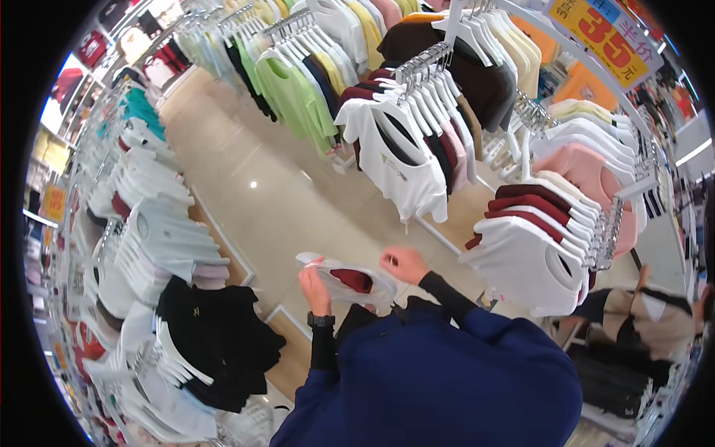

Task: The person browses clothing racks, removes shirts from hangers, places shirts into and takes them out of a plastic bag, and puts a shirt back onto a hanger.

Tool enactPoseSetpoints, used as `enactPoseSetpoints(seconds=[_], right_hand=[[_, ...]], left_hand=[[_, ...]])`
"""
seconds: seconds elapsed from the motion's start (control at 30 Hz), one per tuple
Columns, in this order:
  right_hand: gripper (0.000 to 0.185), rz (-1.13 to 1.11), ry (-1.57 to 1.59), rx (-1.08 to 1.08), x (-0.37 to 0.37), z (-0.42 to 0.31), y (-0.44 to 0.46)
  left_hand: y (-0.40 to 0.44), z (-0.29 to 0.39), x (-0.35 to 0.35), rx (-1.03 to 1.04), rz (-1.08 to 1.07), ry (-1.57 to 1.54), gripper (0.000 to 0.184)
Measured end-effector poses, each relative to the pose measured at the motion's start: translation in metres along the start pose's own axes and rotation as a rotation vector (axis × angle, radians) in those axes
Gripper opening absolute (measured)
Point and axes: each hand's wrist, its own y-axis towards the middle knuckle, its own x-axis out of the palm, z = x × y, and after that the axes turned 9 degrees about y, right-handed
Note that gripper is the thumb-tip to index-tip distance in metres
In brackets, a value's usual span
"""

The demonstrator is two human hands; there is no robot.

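Observation:
My left hand (pixel 316 291), with a dark watch (pixel 321 319) on its wrist, grips the left edge of a clear plastic bag (pixel 381 284) in front of my body. Inside the bag lies a folded dark red garment (pixel 351 280). My right hand (pixel 404 265) is raised just above the bag's right side, its fingers curled together. Whether it pinches anything is too small to tell. Closest beyond my right hand hangs a white T-shirt (pixel 391 160) at the front of a rack.
Black T-shirts (pixel 216 335) and pale T-shirts (pixel 167 235) hang along the left. At right are white and dark red shirts (pixel 529 257) on a rack arm. A tiled aisle (pixel 246 160) runs ahead. Another person (pixel 648 320) is at far right. A yellow price sign (pixel 603 37) hangs above.

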Motion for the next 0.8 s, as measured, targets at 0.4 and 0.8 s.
enactPoseSetpoints(seconds=[0.4, 0.8], right_hand=[[0.039, 1.012, -0.407, -0.067, -0.093, -0.016, 0.121], [0.053, 0.864, -0.195, 0.038, -0.07, -0.004, 0.145]], left_hand=[[0.135, 0.007, -0.006, -0.287, -0.359, -0.523, 0.032], [0.251, 0.062, 0.07, -0.206, -0.477, -0.382, 0.032]])
